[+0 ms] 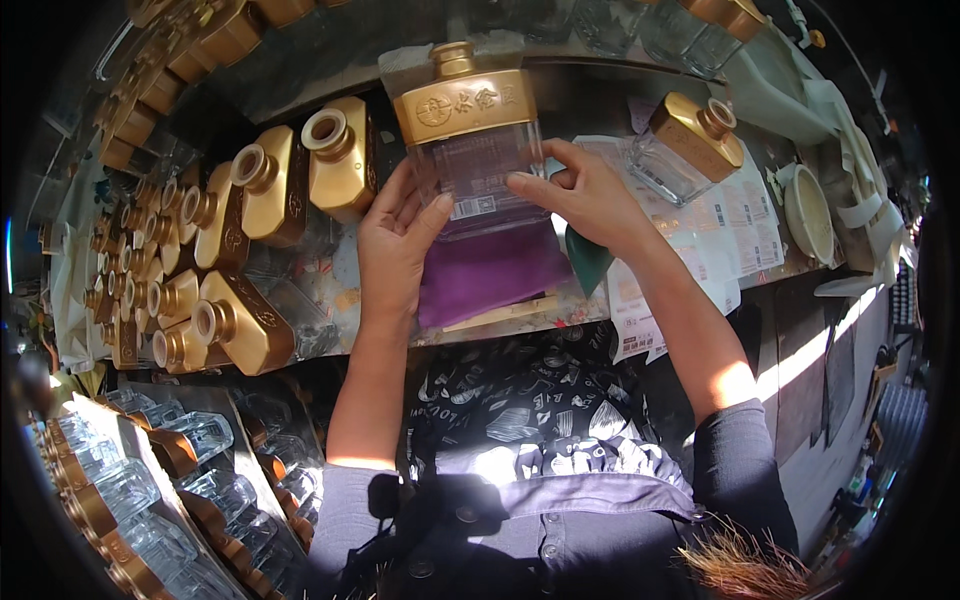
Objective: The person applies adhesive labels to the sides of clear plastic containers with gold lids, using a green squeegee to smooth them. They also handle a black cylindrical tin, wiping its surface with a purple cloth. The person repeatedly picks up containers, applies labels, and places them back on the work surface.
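A square-shouldered glass bottle [468, 105] stands between my hands, gold over its neck and upper part and clear below. A small printed label [474, 207] with a barcode sits low on its near face. My left hand [392, 235] grips the lower left side, thumb toward the front. From the right, my right hand [598, 195] closes on the bottle, its thumb pressed to the clear face near the label; the fingers behind are partly hidden. Below the bottle lies a purple cloth [490, 272] at the table's near edge. Beside the cloth is a dark green piece [588, 260].
Several gold-coated bottles [275, 190] crowd the table's left. Another gold-and-clear bottle [690, 150] stands on the right, by sheets of printed labels [735, 225]. A pale round bowl [806, 215] is at the far right. Crates of bottles [200, 440] stand lower left.
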Demonstrator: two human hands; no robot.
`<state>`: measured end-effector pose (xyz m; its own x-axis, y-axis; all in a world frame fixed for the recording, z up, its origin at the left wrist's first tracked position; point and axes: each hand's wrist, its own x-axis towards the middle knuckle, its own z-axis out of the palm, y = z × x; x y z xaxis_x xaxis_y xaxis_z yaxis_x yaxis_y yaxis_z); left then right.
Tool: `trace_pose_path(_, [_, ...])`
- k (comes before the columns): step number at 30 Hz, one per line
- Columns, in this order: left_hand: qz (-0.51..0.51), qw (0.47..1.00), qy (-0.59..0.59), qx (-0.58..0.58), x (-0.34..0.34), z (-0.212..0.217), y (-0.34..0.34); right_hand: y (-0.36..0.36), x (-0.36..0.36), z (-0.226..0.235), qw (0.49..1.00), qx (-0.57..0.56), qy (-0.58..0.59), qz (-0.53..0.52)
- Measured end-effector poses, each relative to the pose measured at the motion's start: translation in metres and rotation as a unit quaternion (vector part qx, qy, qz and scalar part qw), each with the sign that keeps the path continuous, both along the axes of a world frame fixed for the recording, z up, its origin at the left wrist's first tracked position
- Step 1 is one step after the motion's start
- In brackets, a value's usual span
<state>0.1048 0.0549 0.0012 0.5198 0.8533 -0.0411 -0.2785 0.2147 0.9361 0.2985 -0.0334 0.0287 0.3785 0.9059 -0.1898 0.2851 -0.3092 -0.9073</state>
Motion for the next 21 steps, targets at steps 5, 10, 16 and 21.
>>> trace_pose_path(5, [0.007, 1.0, 0.006, 0.009, -0.001, 0.001, 0.0, 0.002, 0.002, -0.001, 1.0, -0.017, 0.003, 0.016])
trace_pose_path(10, [-0.009, 1.0, 0.008, 0.025, 0.0, 0.002, 0.001, 0.001, 0.004, -0.009, 1.0, 0.009, 0.01, -0.016])
trace_pose_path(16, [-0.025, 0.998, -0.039, -0.051, -0.009, 0.001, 0.009, -0.017, 0.022, -0.007, 0.883, 0.015, 0.441, -0.16])
trace_pose_path(21, [-0.037, 0.997, -0.044, -0.051, -0.009, 0.001, 0.007, -0.041, 0.023, -0.026, 0.839, 0.014, 0.515, -0.176])
